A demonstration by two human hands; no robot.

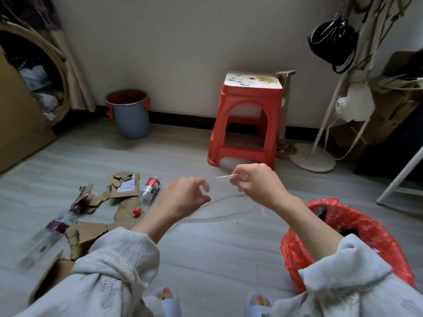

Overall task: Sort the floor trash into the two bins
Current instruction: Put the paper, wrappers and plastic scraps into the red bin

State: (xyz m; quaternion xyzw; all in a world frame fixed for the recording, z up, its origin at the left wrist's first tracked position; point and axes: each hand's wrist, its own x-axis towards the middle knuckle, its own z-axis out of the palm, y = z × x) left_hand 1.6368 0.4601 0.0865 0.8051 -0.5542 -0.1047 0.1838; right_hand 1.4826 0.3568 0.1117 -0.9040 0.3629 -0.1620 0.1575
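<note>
Red-lined bin: the round bin with the red speckled plastic liner (357, 227) is sitting just below and to the right of the right hand; something dark is showing inside, so some trash appears to be in already.
Grey bin: the grey plastic bucket with red handles (130, 115) is standing against the wall, well beyond and left of the left hand; its contents cannot be told.
Cardboard: the torn brown cardboard pieces (91, 229) are still lying on the grey floor (206, 259), left of and below the left hand, waiting to be sorted.
Bottles: a clear plastic bottle with a red label (150, 188) is lying just left of the left hand; two more clear bottles with purple labels (49, 234) are lying farther left, blurred. A small red cap (136, 211) is resting by the cardboard.
Right hand: the right hand (256, 181) is pinching a thin clear plastic strip (225, 176) between its fingertips.
Left hand: the left hand (185, 197) is hanging with loosely curled fingers just beside the strip's free end, holding nothing that shows.
Progress: judging by the pile, most sorting is remaining; the strip looks bound for the near bin.
</note>
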